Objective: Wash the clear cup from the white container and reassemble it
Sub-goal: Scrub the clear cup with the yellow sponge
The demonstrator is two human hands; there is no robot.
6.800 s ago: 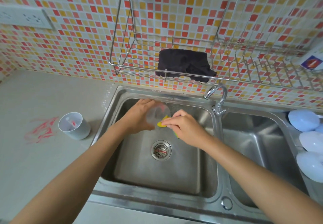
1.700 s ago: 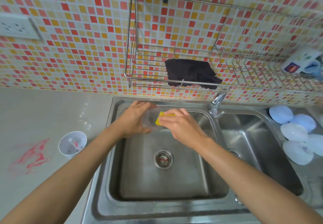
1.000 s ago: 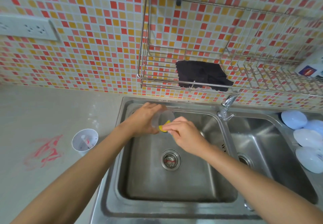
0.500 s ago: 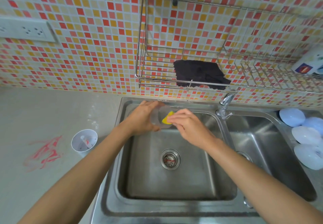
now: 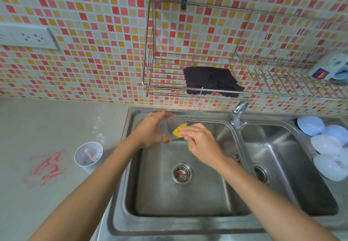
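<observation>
Clear cup (image 5: 172,128) held over the left sink basin (image 5: 180,199), gripped by the left hand (image 5: 152,128). Right hand (image 5: 199,141) pinches a yellow sponge (image 5: 178,130) pressed against the cup's mouth. White container (image 5: 88,156) stands on the counter (image 5: 47,124), left of the sink.

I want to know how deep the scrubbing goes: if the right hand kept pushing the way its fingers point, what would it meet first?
Probably the inside of the clear cup. The right hand pinches a yellow sponge at the cup's mouth, and the left hand holds the cup just behind; depth is hard to judge.
</observation>
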